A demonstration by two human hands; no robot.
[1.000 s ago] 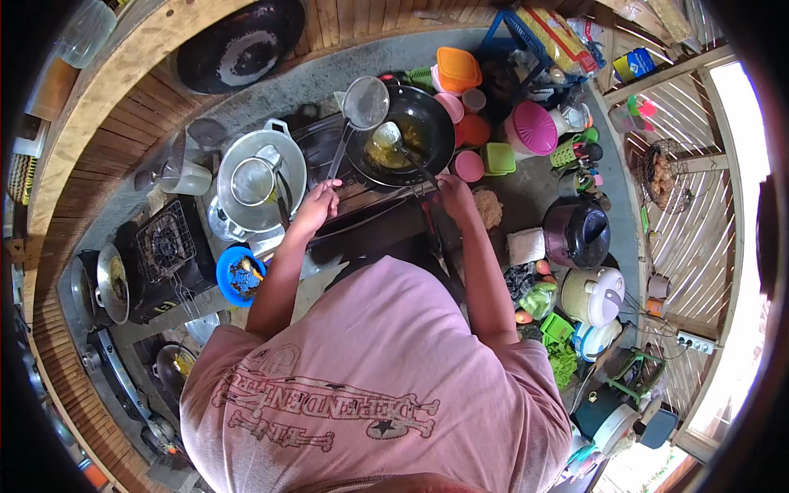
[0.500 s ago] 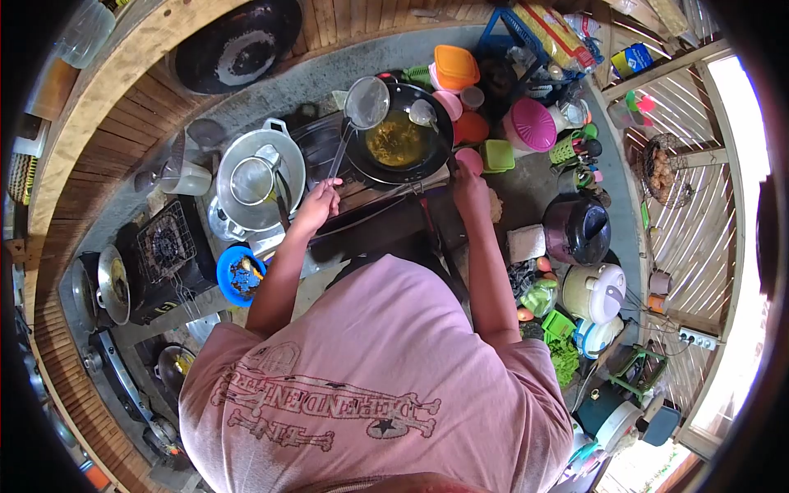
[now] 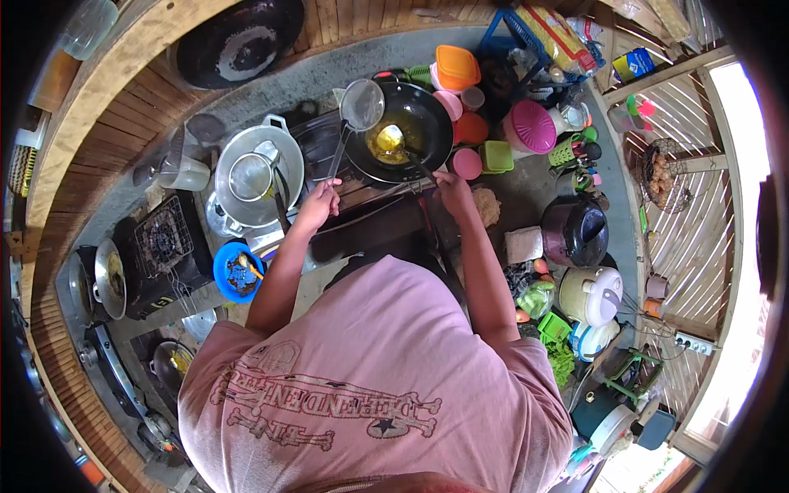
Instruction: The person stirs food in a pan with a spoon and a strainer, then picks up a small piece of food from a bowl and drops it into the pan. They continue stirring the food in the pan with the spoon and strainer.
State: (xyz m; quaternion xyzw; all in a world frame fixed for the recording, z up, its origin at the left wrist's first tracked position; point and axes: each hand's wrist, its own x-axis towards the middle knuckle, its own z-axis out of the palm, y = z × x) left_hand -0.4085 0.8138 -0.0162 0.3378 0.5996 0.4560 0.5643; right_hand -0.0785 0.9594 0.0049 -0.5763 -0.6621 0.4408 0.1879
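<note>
Head view, looking down over pink-shirted shoulders. Left hand (image 3: pixel 319 203) closed round strainer (image 3: pixel 362 105) handle; mesh held over left rim of wok (image 3: pixel 431 123). Right hand (image 3: pixel 452 191) closed round ladle (image 3: pixel 389 138) handle; ladle bowl down in yellow oil inside wok. Wok at back of counter (image 3: pixel 526 193). Lidded pot (image 3: pixel 259 168) just left of wok; pink cup (image 3: pixel 467 163) near right hand.

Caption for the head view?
Left hand holds a mesh skimmer by the wok; right hand holds a ladle in it.
</note>
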